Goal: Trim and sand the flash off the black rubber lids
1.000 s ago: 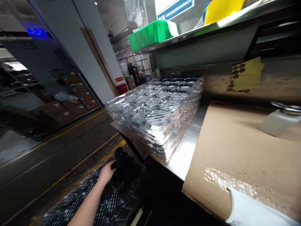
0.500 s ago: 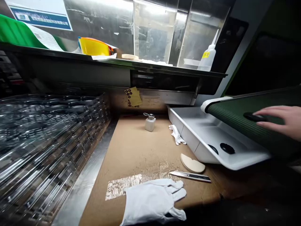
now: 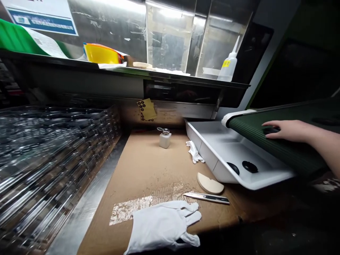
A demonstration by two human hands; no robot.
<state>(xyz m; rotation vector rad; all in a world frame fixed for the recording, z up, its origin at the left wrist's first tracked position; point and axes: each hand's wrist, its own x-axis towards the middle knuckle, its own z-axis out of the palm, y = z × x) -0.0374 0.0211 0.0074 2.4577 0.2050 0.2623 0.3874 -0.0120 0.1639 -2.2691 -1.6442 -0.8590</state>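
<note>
My right hand (image 3: 290, 130) reaches in from the right edge over the green ribbed conveyor belt (image 3: 247, 124). Its thumb and fingers close around a small black round part (image 3: 271, 130) at the belt surface; the fingers cover much of it. Below the belt's end stands a white tray (image 3: 212, 156), holding two black round parts, one (image 3: 249, 166) lying flat and another (image 3: 233, 168) against the near wall. My left hand is out of view.
An empty white glove (image 3: 162, 225), a utility knife (image 3: 208, 198), a beige half-disc (image 3: 210, 184), a crumpled white glove (image 3: 195, 152) and a pump bottle (image 3: 165, 139) lie or stand on the cardboard (image 3: 148, 163). Stacked clear plastic trays (image 3: 58, 159) fill the left.
My right hand has moved left along the belt, and the black part at its fingers has shifted left too. The whole view has drifted slightly.
</note>
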